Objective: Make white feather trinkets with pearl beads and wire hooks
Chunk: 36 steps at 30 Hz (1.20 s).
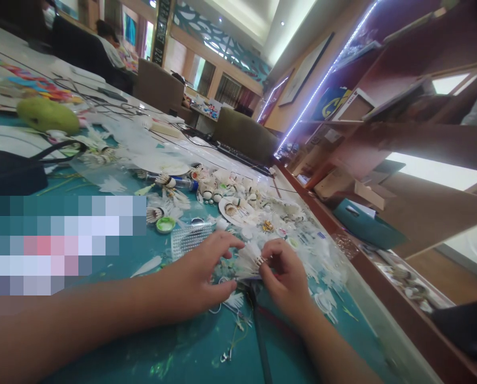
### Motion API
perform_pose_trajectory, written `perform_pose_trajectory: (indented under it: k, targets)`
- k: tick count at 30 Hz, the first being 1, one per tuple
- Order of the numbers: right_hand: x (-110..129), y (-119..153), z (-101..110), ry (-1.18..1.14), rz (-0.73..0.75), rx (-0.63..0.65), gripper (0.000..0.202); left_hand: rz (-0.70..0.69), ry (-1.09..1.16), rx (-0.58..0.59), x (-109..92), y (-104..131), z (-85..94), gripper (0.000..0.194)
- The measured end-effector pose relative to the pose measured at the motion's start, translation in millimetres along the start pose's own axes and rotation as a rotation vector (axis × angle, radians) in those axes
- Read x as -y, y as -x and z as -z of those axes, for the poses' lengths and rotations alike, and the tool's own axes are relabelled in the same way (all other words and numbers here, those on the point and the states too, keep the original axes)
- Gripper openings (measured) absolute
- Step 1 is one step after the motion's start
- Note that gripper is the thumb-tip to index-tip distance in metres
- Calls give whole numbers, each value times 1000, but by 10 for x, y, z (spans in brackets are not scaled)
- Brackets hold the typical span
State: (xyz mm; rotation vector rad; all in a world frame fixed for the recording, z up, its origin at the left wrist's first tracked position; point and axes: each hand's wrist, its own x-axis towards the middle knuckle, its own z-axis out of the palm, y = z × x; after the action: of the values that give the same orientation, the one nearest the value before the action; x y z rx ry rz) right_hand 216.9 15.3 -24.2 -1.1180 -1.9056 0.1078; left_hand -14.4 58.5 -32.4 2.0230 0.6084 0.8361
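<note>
A white feather shuttlecock (248, 261) is pinched by my right hand (289, 274), thumb and fingertips at its narrow end. Its feathers fan out toward the left. My left hand (210, 264) is beside the feathers, thumb and fingers spread apart, with nothing visibly gripped. Just behind it lies a clear studded plastic sheet (188, 239), and a small dish of green stuff (166, 224) stands farther left. Below the hands, a dark thin rod (261, 341) runs toward the front edge. Loose white feathers (325, 301) are scattered on the green mat (190, 352).
Several shuttlecock pieces are heaped behind the hands, some on a white round plate (235, 212). At left are a green fruit-like object (48, 116) and a dark strapped item (14, 172). A keyboard (242, 156) lies farther back. Shelves (414, 197) stand right; people sit behind.
</note>
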Motion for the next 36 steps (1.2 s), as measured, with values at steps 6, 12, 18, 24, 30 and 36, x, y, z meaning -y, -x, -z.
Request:
perform_pose_trajectory:
  k: [6,12,18,24,30,36]
  targets:
    - [25,17,-19,-27,29,-19,18,122,170,22,-56,7,-8,55]
    - [65,23,-45,-48,53,-26,14,164,438,61,-36,-24,-55,59]
    - [88,12,-31,-37,53,8,15,162,479,49,-75,-8,-49,40]
    - [107,28,-36,4,48,-17,14,138,343,91,-126,22,-24,29]
    - [118,5,-31,82,96,-105,19,183,222,22,-156,-7,8,29]
    - [99,-40,11,174,177,-175,25,198,252,-114,-148,-60,50,19]
